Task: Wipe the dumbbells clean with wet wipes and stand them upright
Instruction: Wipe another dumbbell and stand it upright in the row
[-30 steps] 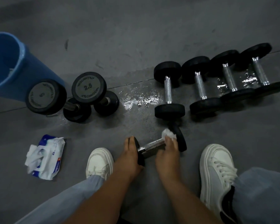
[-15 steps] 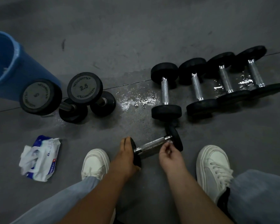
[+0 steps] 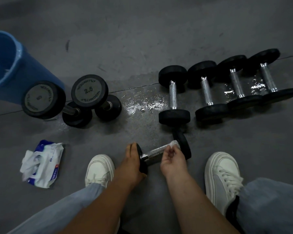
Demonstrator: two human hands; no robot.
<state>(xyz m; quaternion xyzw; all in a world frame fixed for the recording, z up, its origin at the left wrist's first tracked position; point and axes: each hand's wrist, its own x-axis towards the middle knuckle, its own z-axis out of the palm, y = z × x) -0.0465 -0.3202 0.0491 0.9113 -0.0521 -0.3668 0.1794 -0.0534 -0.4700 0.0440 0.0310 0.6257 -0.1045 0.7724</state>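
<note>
I've got L hand (image 3: 134, 162) gripping one end of the dumbbell (image 3: 155, 152), low btwn the shoes (image 3: 100, 168), R hand (image 3: 172, 157) pinching a wipe (image 3: 173, 144) on its handle; wet floor (image 3: 142, 48) + damp grip, so it could slip & roll.

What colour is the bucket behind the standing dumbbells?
The bucket is blue, seen in the head view at far left.

Grey floor (image 3: 159, 39) under dumbbells (image 3: 173, 94), wipe pack (image 3: 44, 163)

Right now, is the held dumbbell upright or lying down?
Lying down: the dumbbell points crosswise, left hand gripping one end, right hand holding a wet wipe to its handle.
</note>
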